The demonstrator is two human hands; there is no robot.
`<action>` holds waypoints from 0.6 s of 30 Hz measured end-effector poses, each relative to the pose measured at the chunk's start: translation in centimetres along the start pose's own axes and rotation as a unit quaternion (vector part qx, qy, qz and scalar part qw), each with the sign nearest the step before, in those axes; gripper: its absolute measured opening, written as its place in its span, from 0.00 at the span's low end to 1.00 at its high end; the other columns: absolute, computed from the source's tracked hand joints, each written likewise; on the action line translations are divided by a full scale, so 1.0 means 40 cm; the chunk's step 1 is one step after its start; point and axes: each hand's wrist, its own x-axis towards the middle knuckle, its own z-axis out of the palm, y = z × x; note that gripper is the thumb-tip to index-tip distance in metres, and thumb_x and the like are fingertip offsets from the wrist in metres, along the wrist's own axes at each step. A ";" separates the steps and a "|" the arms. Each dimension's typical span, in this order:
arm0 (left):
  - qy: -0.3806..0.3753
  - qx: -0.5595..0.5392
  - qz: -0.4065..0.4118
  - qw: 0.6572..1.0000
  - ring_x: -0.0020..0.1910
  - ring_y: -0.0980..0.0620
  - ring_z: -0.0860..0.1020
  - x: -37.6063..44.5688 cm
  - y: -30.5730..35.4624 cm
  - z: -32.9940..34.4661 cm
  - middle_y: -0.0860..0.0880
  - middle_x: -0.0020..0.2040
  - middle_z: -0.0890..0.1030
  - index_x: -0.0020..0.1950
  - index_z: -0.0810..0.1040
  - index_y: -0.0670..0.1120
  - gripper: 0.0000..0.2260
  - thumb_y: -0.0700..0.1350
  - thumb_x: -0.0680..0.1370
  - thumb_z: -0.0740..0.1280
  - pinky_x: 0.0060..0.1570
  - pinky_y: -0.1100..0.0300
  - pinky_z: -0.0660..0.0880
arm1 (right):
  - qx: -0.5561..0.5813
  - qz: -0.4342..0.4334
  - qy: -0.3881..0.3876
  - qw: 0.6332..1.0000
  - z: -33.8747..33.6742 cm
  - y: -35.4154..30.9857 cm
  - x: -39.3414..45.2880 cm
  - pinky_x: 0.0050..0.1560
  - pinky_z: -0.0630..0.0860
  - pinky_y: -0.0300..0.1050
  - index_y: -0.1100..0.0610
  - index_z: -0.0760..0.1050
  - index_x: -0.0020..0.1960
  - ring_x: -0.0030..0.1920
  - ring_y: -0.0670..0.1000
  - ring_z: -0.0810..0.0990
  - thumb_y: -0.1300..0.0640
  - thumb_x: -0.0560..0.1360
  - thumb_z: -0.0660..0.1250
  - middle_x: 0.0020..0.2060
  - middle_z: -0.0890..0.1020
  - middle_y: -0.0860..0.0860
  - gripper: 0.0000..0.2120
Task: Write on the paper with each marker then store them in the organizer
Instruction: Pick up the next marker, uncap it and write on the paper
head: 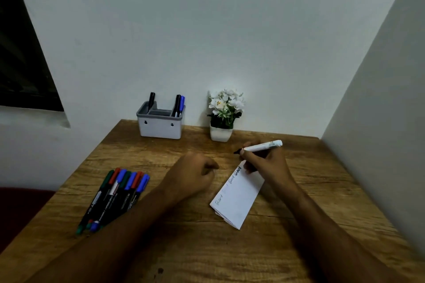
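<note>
just two bare forearms coming in toward the paper; no sleeves, both hands bare too

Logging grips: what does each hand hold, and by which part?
Right hand grips the white marker near its tip end; left hand is curled, apparently holding nothing.

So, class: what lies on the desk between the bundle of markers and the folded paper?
In the head view, the left hand and its forearm rest on the desk between the bundle of markers and the folded paper, fingers curled, holding nothing visible.
</note>
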 end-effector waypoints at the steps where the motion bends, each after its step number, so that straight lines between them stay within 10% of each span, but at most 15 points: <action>1: 0.015 0.007 -0.005 1.000 0.46 0.62 0.80 0.014 -0.001 -0.008 0.55 0.54 0.85 0.60 0.84 0.50 0.13 0.45 0.77 0.67 0.50 0.67 0.76 | -0.002 -0.006 -0.002 1.000 0.001 -0.004 0.004 0.36 0.82 0.48 0.61 0.85 0.47 0.34 0.53 0.84 0.65 0.77 0.74 0.38 0.87 0.57 0.01; 18: 0.036 0.052 -0.083 0.995 0.43 0.57 0.82 0.100 -0.034 0.029 0.52 0.45 0.85 0.50 0.86 0.51 0.06 0.43 0.74 0.73 0.45 0.60 0.80 | 0.031 -0.028 0.016 0.999 0.009 0.029 0.012 0.34 0.82 0.46 0.58 0.85 0.47 0.35 0.55 0.84 0.66 0.76 0.74 0.37 0.87 0.58 0.04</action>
